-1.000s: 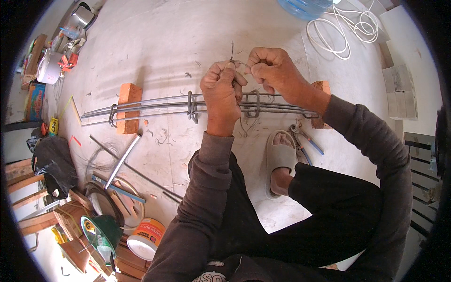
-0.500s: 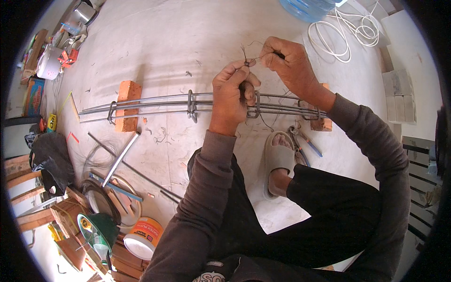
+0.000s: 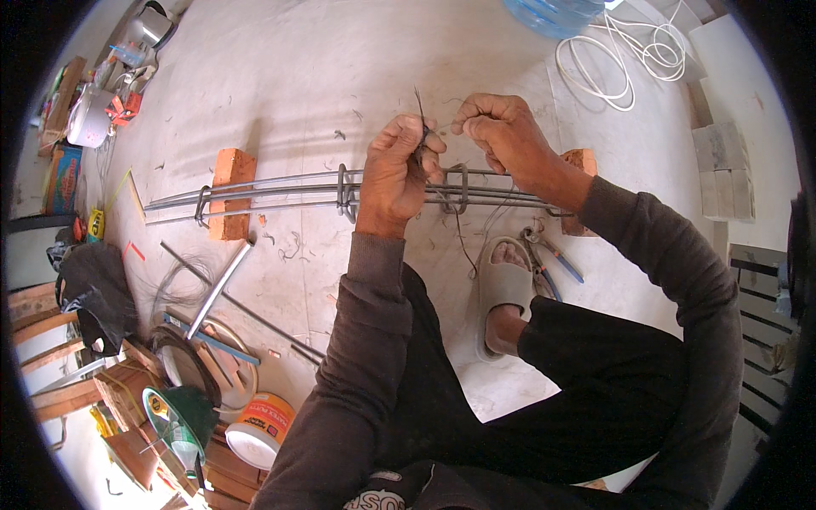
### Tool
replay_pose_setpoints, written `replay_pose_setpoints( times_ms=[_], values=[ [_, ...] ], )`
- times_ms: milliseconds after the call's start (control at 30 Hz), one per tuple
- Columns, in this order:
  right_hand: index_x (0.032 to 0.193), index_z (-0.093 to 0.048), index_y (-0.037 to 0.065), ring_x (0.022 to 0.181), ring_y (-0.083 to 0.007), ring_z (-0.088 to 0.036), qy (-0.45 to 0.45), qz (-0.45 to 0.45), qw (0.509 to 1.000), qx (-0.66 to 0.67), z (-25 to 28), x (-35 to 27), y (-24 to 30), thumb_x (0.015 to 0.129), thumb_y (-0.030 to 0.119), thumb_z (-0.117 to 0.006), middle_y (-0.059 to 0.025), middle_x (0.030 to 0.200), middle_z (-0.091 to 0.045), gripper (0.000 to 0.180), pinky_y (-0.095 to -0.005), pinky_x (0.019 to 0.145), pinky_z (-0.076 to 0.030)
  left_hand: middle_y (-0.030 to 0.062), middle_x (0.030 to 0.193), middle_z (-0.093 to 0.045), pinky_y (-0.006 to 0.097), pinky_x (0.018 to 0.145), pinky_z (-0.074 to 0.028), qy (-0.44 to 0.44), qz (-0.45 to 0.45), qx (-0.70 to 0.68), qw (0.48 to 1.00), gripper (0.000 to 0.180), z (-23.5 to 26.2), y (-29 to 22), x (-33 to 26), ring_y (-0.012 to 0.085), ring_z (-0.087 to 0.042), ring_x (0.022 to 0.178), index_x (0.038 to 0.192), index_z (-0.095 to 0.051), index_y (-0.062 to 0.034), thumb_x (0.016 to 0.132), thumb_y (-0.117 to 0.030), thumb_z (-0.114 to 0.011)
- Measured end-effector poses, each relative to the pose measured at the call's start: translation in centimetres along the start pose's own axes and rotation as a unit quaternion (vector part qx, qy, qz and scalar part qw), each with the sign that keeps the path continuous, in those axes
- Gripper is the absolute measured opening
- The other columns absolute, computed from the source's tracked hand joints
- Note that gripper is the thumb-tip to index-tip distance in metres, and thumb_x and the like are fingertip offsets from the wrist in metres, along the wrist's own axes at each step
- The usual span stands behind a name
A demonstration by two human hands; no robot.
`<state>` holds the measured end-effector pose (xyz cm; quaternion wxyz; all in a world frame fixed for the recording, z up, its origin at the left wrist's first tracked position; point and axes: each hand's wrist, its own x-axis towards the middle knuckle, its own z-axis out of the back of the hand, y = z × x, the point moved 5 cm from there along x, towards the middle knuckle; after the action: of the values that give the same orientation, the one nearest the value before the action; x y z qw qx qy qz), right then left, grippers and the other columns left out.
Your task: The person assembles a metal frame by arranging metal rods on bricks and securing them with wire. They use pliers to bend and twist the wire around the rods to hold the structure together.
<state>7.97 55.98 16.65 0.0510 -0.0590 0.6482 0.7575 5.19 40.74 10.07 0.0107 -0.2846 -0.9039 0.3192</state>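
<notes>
Left to right: a brick (image 3: 231,194) on the concrete floor (image 3: 280,76) carries the rebar bundle (image 3: 280,189), whose long axis runs left–right. Above its middle, the left hand (image 3: 399,174) is closed, pinching a thin tie wire (image 3: 420,115) upright between thumb and fingers. The right hand (image 3: 501,132), just beside it and equally near, is closed on the wire's other end. Pliers (image 3: 548,255) lie below the bars by the sandal (image 3: 503,293).

Orange-labelled white tub (image 3: 257,427), lower left; colourful box (image 3: 61,179), far left.
</notes>
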Motion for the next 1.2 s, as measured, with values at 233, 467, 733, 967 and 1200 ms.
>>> replay_pose_setpoints(
  times_ms=[233, 467, 733, 967, 1200],
  values=[
    [0.074, -0.055, 0.000, 0.050, -0.0086, -0.041, -0.012, 0.113, 0.987, -0.117, 0.1, -0.8, 1.3, 0.083, 0.010, -0.059, -0.0010, 0.057, -0.042, 0.014, -0.0333, 0.046, -0.035, 0.0034, 0.074, -0.064, 0.027, 0.052, -0.050, 0.012, 0.006, 0.087, 0.996, 0.018, 0.0, -0.7, 0.1, 0.0092, -0.056, 0.057, 0.093, -0.065, -0.0076, 0.096, -0.025, -0.067],
    [0.078, -0.056, 0.003, 0.055, -0.0333, -0.053, 0.043, 0.263, 0.910, -0.317, -1.8, -1.5, 3.6, 0.084, 0.012, -0.059, -0.0164, 0.062, -0.052, 0.010, -0.0427, 0.054, -0.042, -0.0002, 0.067, -0.055, 0.026, 0.046, -0.043, -0.056, 0.117, -0.020, 0.991, 0.004, 0.7, 1.7, 0.1, 0.0080, -0.046, 0.051, 0.092, -0.065, -0.0045, 0.092, -0.008, -0.064],
    [0.085, -0.059, 0.006, 0.062, -0.0413, -0.059, 0.004, 0.290, 0.870, -0.399, -1.2, 0.4, 4.6, 0.088, 0.015, -0.059, -0.0185, 0.064, -0.057, 0.010, -0.0487, 0.058, -0.045, -0.0045, 0.078, -0.048, 0.020, 0.048, -0.035, 0.017, 0.136, -0.101, 0.985, 0.016, 0.7, 2.5, 0.5, 0.0060, -0.041, 0.063, 0.110, -0.061, -0.0081, 0.097, -0.016, -0.065],
    [0.083, -0.059, 0.003, 0.064, -0.0418, -0.059, -0.034, 0.229, 0.894, -0.384, 0.1, 1.3, 4.5, 0.089, 0.017, -0.057, -0.0211, 0.067, -0.058, 0.015, -0.0492, 0.061, -0.045, -0.0052, 0.077, -0.049, 0.018, 0.046, -0.030, 0.041, 0.100, -0.048, 0.993, 0.025, -0.5, 1.7, 0.3, 0.0030, -0.038, 0.060, 0.116, -0.062, -0.0031, 0.094, -0.012, -0.069],
    [0.083, -0.060, 0.002, 0.068, -0.0434, -0.059, -0.028, 0.216, 0.890, -0.402, 0.6, 1.9, 4.5, 0.089, 0.019, -0.055, -0.0223, 0.070, -0.059, 0.019, -0.0507, 0.065, -0.046, -0.0072, 0.071, -0.051, 0.019, 0.041, -0.024, -0.017, 0.049, 0.057, 0.997, 0.020, -1.0, 1.3, 0.5, 0.0007, -0.034, 0.050, 0.109, -0.066, -0.0025, 0.090, -0.005, -0.071]
  ],
)
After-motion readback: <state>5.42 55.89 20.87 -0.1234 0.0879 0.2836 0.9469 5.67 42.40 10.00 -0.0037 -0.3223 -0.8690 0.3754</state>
